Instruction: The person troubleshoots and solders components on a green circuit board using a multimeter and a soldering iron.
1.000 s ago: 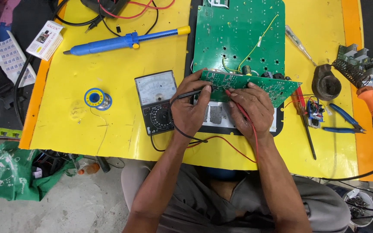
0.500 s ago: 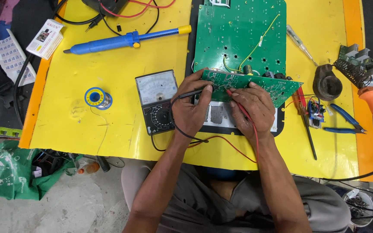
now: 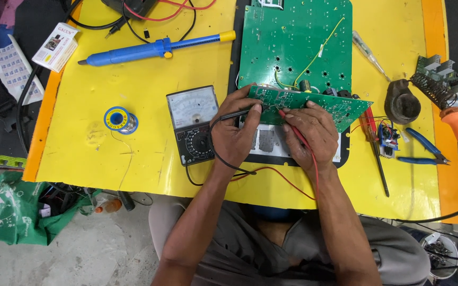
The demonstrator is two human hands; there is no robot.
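Two probes meet on a small green board (image 3: 314,103) tilted mid-counter (image 3: 133,159): left hand (image 3: 234,135) pinches the black probe (image 3: 237,113), right hand (image 3: 311,130) grips the red probe (image 3: 291,126), wrists bent inward, meter (image 3: 193,124) just left.

The single head-worn camera looks almost straight down, from close above, onto the yellow tabletop (image 3: 133,159) and both forearms.

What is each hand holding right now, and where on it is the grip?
The left hand pinches the black probe along its shaft. The right hand holds the red probe near its tip end. Both tips touch the small green board.
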